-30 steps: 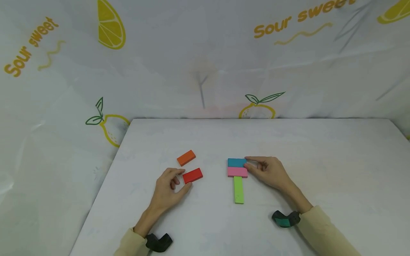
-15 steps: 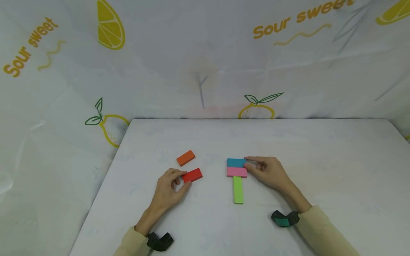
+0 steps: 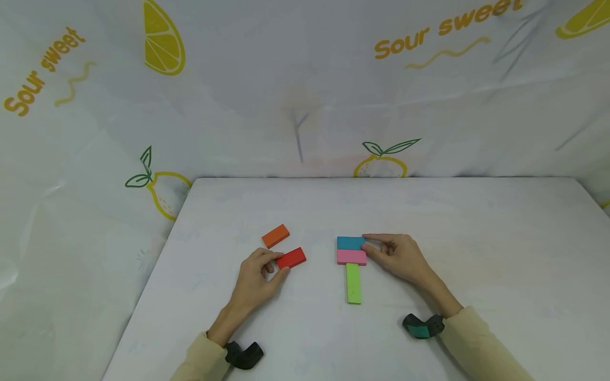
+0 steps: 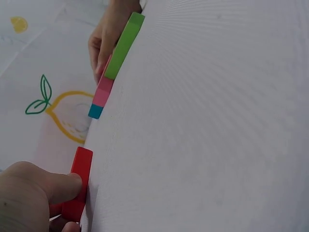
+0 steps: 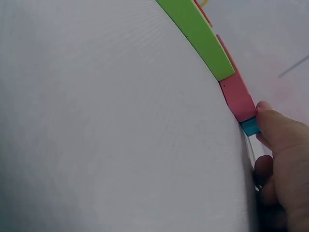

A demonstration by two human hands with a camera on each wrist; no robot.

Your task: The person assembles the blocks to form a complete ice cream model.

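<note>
My left hand (image 3: pixel 257 278) pinches a red block (image 3: pixel 292 257) by its near end, between thumb and fingers; the left wrist view shows the thumb pressed on the red block (image 4: pixel 82 166). Whether it is lifted off the table I cannot tell. On the right, my right hand (image 3: pixel 400 256) holds the right end of a blue block (image 3: pixel 350 243) with thumb and index finger. Against the blue block's near side lies a pink block (image 3: pixel 351 257). From the pink one a green block (image 3: pixel 353 284) extends toward me, lengthwise, like a stem.
An orange block (image 3: pixel 275 236) lies at an angle just beyond the red one. All of this is on a white table (image 3: pixel 452 211), whose far edge meets a hanging cloth (image 3: pixel 238 106) printed with lemons. Each wrist wears a dark band device (image 3: pixel 423 326).
My left fingers have closed on the red block and moved it slightly right and away from me. The right hand and the blue, pink and green blocks stay in place.
</note>
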